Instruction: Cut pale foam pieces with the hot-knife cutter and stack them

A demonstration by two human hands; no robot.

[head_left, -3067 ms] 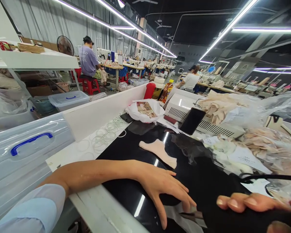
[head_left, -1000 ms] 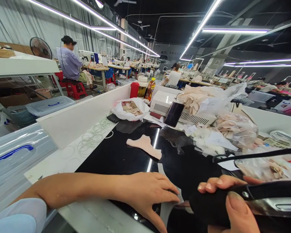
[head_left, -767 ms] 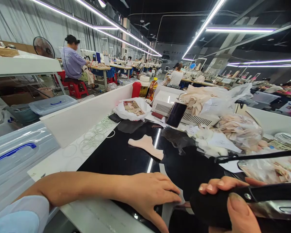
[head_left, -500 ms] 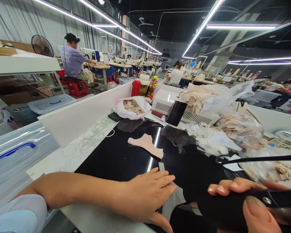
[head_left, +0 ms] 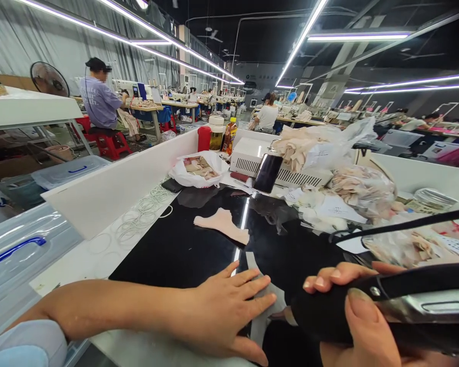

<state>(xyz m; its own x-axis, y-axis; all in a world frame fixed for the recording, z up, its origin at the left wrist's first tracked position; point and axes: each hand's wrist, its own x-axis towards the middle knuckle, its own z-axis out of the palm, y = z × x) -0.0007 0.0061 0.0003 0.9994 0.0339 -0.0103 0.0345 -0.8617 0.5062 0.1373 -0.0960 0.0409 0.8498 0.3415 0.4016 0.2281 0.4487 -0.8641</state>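
My left hand (head_left: 229,311) lies flat with fingers spread over a pale grey template-like piece (head_left: 277,298) on the glossy black work surface (head_left: 153,260). A narrow strip of that piece shows above the fingers. In my right hand (head_left: 361,316) is a black corded hand tool (head_left: 421,285) with silver trim; I cannot tell its exact kind. Its dark rounded front end is close to the right edge of the pale piece, and whether they touch is unclear. Beyond my left hand rests a peach fabric piece (head_left: 222,224), curved and flat.
Pale rings (head_left: 141,219) lie along the left. Behind stand a white plastic bag (head_left: 199,168), a phone (head_left: 268,172) and a white vented box (head_left: 248,155). Bagged fabric pieces (head_left: 363,186) crowd the right. The tool's black cord (head_left: 398,232) arcs there. Low white walls (head_left: 122,173) border the table.
My right hand has brought the black tool leftward, nearer my left hand. The left hand stays flat, its fingers a little more spread. The whole view has shifted slightly.
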